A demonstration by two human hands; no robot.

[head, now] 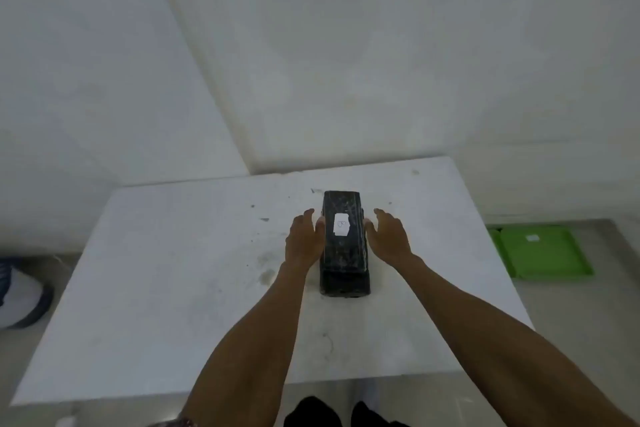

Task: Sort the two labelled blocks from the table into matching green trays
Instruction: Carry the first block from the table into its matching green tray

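A black block with a white paper label on top lies on the white table, its long side pointing away from me. My left hand rests against the block's left side, fingers spread. My right hand is at its right side, thumb near the block, fingers apart. The block still sits on the table. A green tray with a small white label lies on the floor to the right of the table. Only this one block and this one tray are in view.
White walls meet in a corner behind the table. Another person's shoe stands on the floor at the far left. My own dark shoes show below the table's near edge.
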